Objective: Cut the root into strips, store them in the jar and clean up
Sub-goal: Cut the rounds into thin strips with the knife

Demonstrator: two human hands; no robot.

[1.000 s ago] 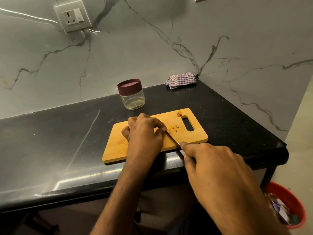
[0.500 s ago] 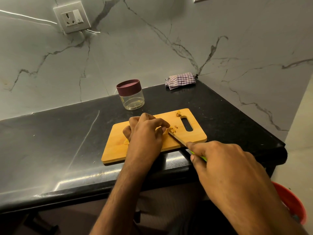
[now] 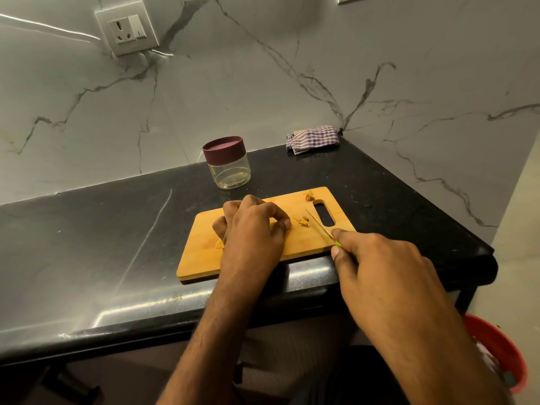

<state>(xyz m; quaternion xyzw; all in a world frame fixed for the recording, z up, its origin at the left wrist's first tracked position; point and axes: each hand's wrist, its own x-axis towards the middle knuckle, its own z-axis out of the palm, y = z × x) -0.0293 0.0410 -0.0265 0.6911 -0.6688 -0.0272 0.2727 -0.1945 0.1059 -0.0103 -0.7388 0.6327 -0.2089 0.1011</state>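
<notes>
The left hand [image 3: 252, 229], fingers curled down on the cutting board [image 3: 263, 255], probably pins the mostly hidden root beneath, while the right hand [image 3: 388, 276] pinches the knife [image 3: 320, 225] angled beside 2 cut bits [image 3: 302, 221], the jar [image 3: 229, 166] waiting capped behind.

Left hand [image 3: 251, 232] knuckles up, fingers curled under, forearm reaching in from below. Right hand [image 3: 388, 276] lower right, forefinger extended forward, thumb tucked alongside in a pinching grip.
</notes>
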